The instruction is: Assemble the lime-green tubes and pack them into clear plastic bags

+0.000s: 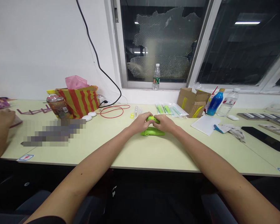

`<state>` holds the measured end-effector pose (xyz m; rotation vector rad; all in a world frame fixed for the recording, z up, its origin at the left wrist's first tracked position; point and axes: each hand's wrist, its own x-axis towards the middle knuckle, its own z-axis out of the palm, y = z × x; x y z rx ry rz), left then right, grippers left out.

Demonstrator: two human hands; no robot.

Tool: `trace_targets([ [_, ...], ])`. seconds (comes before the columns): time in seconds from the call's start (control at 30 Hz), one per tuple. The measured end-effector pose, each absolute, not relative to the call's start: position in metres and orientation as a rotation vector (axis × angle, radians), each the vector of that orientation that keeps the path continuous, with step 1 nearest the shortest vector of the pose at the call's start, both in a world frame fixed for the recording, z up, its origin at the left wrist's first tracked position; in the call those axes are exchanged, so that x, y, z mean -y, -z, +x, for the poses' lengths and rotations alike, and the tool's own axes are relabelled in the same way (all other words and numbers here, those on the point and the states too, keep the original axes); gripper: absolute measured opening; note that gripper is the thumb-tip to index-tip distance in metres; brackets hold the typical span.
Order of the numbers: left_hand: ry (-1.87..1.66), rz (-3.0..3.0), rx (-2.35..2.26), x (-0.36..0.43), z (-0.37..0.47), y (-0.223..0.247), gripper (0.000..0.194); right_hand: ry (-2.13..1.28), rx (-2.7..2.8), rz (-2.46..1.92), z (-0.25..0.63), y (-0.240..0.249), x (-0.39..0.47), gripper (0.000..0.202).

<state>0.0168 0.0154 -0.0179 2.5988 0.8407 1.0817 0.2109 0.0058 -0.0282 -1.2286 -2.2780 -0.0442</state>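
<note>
Close together over the middle of the table, my left hand (140, 122) and my right hand (165, 123) both have their fingers closed on a small bright green plastic piece (152, 118). Part of it is hidden by the fingers, and its exact kind cannot be made out. Just below them a longer bright green plastic case (155, 132) lies flat on the table (135, 152). Behind my hands are clear bags with green items (163, 109) inside. A small clear plastic piece with yellow parts (136, 111) sits beyond my left hand.
At left, another person's hand (1, 129) reaches over the table near purple frames (35, 110). A striped bag (81, 101), a brown drink bottle (60, 107) and a red cable (112, 116) stand left. Right are a cardboard box (189, 101), bottles, white paper (204, 124) and a glove (232, 129).
</note>
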Motion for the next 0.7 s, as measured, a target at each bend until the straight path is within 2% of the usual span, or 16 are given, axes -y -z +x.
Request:
trace_targets([
  [0.5,-0.966,3.066,-0.915,-0.015,0.021,0.026,0.027,0.039,2.314,-1.277,0.216,0.024,-0.008,0.015],
  [0.7,-1.117,3.2,-1.062,-0.027,0.028,0.034,0.024,0.043,2.246,-1.449,0.209,0.024,-0.007,0.018],
])
